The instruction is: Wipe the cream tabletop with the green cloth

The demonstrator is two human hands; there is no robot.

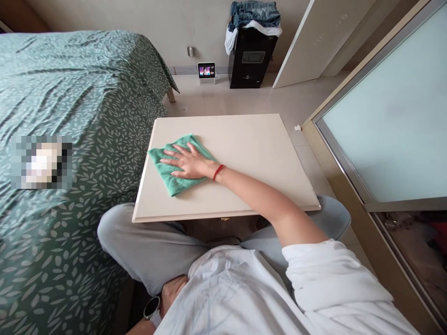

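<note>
My right hand (188, 163) lies flat with spread fingers on a green cloth (174, 184), pressing it against the pale tabletop (258, 153). The cloth is folded and sits at the table's left side, one corner reaching the left edge. A red cord circles my right wrist. Down in my lap, my left hand (172, 291) rests against my thigh, with a watch (152, 308) on its wrist. My shirt hides most of its fingers, so I cannot see whether it holds anything.
On the left stands a bed with a green leaf-patterned cover (104, 107); a blurred patch hides something on it. By the wall are a small lit screen (206, 72) and a black cabinet (249, 60) topped with folded jeans (254, 14). A frosted sliding door (394, 116) borders the right.
</note>
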